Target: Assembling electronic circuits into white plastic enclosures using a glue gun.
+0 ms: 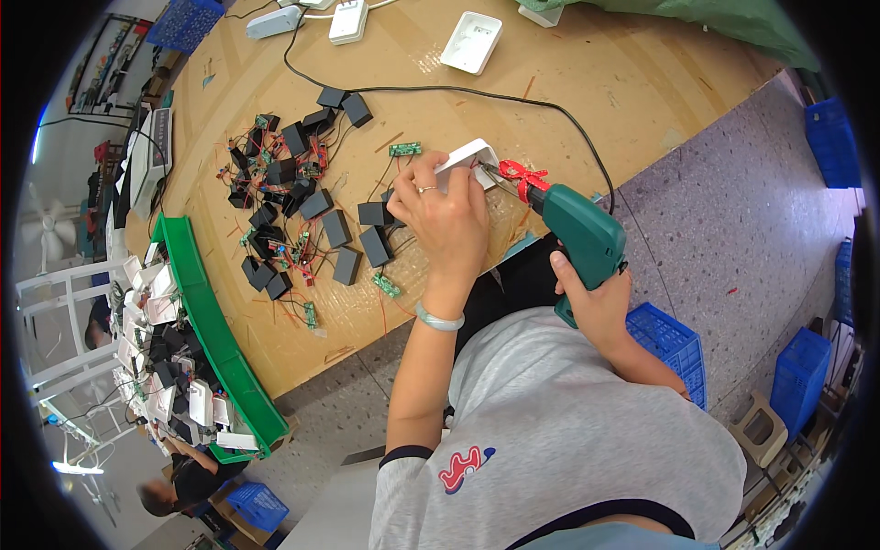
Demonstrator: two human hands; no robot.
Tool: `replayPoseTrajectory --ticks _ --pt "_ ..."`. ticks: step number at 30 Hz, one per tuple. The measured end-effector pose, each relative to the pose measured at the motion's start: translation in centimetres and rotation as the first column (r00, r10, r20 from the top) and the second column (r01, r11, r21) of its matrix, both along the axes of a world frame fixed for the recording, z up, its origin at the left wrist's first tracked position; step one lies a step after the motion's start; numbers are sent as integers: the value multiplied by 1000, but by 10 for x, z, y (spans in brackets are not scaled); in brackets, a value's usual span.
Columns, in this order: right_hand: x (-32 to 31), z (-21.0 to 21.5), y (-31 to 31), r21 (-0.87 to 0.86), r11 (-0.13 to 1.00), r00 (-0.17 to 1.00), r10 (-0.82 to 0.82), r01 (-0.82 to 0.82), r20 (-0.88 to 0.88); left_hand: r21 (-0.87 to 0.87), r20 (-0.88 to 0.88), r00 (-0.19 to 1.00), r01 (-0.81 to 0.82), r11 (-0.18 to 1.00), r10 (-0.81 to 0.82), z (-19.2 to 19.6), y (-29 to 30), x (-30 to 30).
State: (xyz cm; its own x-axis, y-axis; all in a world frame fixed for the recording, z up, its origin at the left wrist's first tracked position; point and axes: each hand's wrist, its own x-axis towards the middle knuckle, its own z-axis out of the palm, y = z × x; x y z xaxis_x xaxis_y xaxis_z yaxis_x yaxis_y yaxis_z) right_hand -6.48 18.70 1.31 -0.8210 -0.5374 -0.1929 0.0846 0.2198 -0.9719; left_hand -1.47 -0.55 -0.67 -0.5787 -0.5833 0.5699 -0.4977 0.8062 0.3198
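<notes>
At the far left we see a green tray (213,323) curving along the table edge, and beyond it a heap of white cases and black parts (160,367) that look assembled or half assembled; we cannot tell which. On the wooden table (587,82) to the right of the tray lies a scatter of black boxes (302,197) with red wires and small green circuit boards (404,148), loose and apart from any case, so we judge that a good share of the work is still to come. Further right our left hand (446,213) presses a white case (467,161) down on the table near its near edge, the fingers curled over the case and pinching it in place, a ring on one finger and a pale bangle at the wrist. Just to the right our right hand (596,307) is wrapped tight around the grip of a green electric screwdriver (577,234), whose tip, past a band of red tape, touches the side of the case. We judge that this case is being screwed shut now and is not yet finished. At the far edge of the table lie three more white cases (471,41), a black cable running past them.
</notes>
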Motion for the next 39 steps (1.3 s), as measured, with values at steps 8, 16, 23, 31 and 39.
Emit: replayPoseTrajectory --ticks 8,16,23,31,39 --pt "0 0 -2 -39 999 1000 -18 19 19 3 -8 1000 12 1000 -12 -2 0 -1" --pt "0 -1 1 0 1000 1000 21 -21 -2 17 -18 1000 18 1000 -18 -2 0 0" --pt "-1 1 1 -18 1000 1000 19 -18 18 12 -18 1000 15 1000 -15 -3 -1 -1" --pt "0 3 1 -27 1000 999 4 -3 32 9 -11 1000 14 1000 -14 -2 0 -1" --pt "0 1 1 11 1000 1000 10 -10 17 19 -16 1000 13 1000 -13 0 1 -1"
